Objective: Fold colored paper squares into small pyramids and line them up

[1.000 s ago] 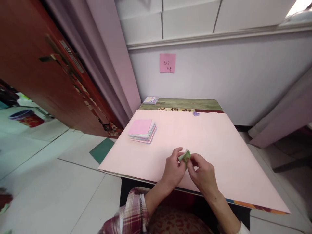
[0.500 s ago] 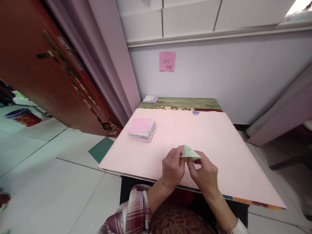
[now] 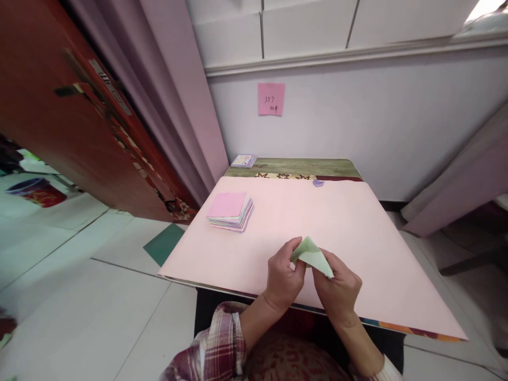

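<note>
A light green folded paper [image 3: 313, 255] is held above the near part of the pink-topped table, its peak pointing away from me. My left hand [image 3: 284, 272] pinches its left side between thumb and fingers. On the other side, my right hand [image 3: 337, 283] grips the right part, with fingers behind the paper and its corner sticking out over them. Some of the folds underneath are hidden by my hands.
A stack of coloured square paper [image 3: 229, 206] lies on the left of the table [image 3: 329, 211]. Toward the back are a small purple folded paper [image 3: 318, 183] and a pack [image 3: 243, 161]. A pink note [image 3: 271, 99] is stuck to the wall. A green sheet [image 3: 163, 244] lies on the floor.
The green paper has tilted and opened out, showing more of its surface, with its right corner lower. My right hand has shifted slightly right and down; my left hand still holds its side.
</note>
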Motion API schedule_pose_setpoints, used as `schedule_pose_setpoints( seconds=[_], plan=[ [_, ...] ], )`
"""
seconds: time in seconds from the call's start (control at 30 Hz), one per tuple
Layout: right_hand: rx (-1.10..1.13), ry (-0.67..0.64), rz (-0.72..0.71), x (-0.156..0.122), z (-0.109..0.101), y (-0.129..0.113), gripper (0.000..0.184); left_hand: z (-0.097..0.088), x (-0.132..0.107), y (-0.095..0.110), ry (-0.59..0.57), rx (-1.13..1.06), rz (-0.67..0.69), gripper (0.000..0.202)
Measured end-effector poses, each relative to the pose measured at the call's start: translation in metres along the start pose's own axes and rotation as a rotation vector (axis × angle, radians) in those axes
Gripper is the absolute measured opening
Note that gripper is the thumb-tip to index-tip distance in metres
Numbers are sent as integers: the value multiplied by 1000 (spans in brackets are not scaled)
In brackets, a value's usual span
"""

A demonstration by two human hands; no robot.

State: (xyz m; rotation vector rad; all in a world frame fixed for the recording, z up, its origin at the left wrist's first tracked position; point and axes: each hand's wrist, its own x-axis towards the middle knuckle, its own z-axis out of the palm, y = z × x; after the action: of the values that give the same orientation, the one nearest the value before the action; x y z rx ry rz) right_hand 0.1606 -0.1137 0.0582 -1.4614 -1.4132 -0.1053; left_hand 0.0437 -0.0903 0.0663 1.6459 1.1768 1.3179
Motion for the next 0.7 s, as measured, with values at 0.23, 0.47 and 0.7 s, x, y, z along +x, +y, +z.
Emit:
schedule_pose_setpoints(
  seconds=[0.23, 0.47, 0.7],
  plan=[
    [-163, -23, -226, -6, 1, 11, 29, 2, 0, 5, 78, -1, 6, 44],
    [-218, -56, -303, -11, -1, 10, 39, 8, 3, 10, 179, -320, -201, 61],
    [-205, -57, -258, -9, -4, 10, 36, 14, 3, 11, 233, -611, -441, 51]
  ],
)
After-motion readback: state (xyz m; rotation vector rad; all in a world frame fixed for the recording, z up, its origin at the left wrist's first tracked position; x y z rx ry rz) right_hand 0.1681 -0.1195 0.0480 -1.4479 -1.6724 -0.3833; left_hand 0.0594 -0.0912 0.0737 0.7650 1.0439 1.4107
